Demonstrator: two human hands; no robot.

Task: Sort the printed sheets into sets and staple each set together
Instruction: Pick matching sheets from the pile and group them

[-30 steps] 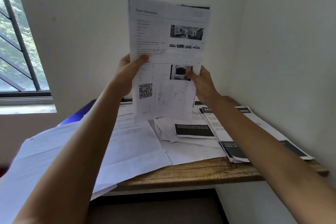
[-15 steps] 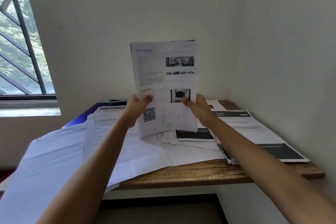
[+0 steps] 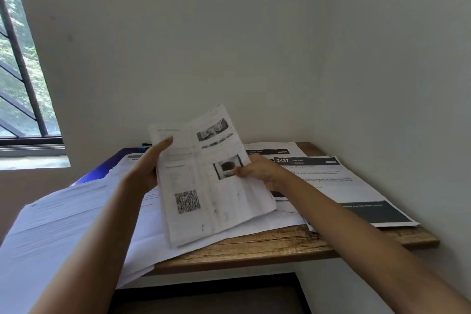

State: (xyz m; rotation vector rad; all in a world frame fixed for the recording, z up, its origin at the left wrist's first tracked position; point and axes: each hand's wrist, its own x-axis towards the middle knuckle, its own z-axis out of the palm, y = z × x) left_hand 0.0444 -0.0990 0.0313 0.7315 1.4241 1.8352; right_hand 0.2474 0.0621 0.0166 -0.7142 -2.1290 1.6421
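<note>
While my right hand (image 3: 257,169) pinches the sheet (image 3: 211,186) by its right edge, thumb on the print, my left hand (image 3: 149,164) lies straight-fingered against its left edge, steadying it. The sheet hangs tilted just above the table's (image 3: 254,250) front edge. I judge I'm mid-sorting. Next I must match its heading to a set, perhaps the pile (image 3: 331,181) along the right edge, and lay it square. Stapling is not yet due.
</note>
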